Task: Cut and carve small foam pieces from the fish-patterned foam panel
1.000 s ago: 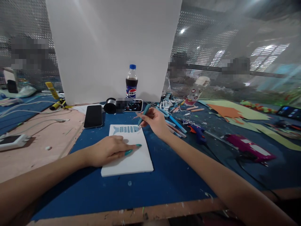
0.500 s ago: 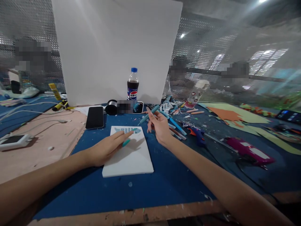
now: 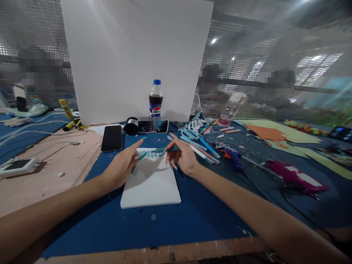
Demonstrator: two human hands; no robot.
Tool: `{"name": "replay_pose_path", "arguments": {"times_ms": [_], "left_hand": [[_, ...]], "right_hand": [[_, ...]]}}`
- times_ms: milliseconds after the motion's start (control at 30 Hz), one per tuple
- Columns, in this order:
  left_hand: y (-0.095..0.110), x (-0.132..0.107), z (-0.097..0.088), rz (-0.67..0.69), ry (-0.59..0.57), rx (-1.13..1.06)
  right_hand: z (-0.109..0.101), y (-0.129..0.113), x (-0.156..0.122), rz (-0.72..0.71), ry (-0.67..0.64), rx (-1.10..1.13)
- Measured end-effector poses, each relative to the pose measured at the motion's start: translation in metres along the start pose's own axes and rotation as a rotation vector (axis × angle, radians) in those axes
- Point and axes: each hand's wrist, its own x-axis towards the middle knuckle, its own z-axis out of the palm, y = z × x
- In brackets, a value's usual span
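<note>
A white board [image 3: 150, 187] lies on the blue table top, with a teal patterned drawing [image 3: 151, 154] along its far end. My left hand [image 3: 119, 168] hovers at the board's left side, index finger stretched forward, its other fingers closed on a slim teal pen [image 3: 142, 156] that shows in part. My right hand [image 3: 184, 156] grips a teal marker [image 3: 172, 149] at the board's far right, its tip pointing left over the drawing. Light blue scissors [image 3: 189, 134] and several markers [image 3: 210, 148] lie just beyond the right hand.
A cola bottle [image 3: 156, 101], a phone [image 3: 111, 138], a second phone [image 3: 162, 126] and a black spool [image 3: 131, 126] stand or lie behind the board. Paper scraps [image 3: 196, 123], a blue glue gun [image 3: 233, 158] and a magenta tool [image 3: 298, 176] lie right. Cables [image 3: 41, 126] cross the left.
My right hand has come down and left, bringing the marker from a raised tilt to nearly level over the drawing. My left hand has lifted and drawn back from the drawing.
</note>
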Motion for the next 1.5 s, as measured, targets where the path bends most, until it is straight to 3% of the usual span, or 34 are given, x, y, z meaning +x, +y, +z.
{"name": "replay_pose_path", "arguments": {"times_ms": [467,700,833,933,1033,1233,1500], "left_hand": [[-0.003,-0.002,0.007,0.066,-0.078,-0.017],[-0.002,-0.002,0.004,0.132,-0.105,-0.024],[-0.001,-0.003,0.001,0.149,-0.077,-0.056],[0.000,-0.003,-0.001,0.151,-0.089,-0.073],[0.001,-0.004,-0.002,0.181,-0.137,-0.088],[0.003,-0.008,-0.003,0.188,-0.215,-0.148],[-0.003,-0.011,-0.002,0.237,-0.275,-0.195]], "right_hand": [[0.008,0.002,-0.004,0.068,-0.081,-0.010],[0.008,0.001,-0.012,0.087,-0.277,-0.165],[0.007,-0.004,-0.014,-0.026,-0.316,-0.556],[0.008,-0.004,-0.015,-0.262,-0.297,-0.859],[0.010,-0.001,-0.018,-0.433,-0.317,-1.023],[0.012,0.002,-0.028,-0.535,-0.354,-1.078],[0.019,0.003,-0.036,-0.421,-0.317,-0.936]]}}
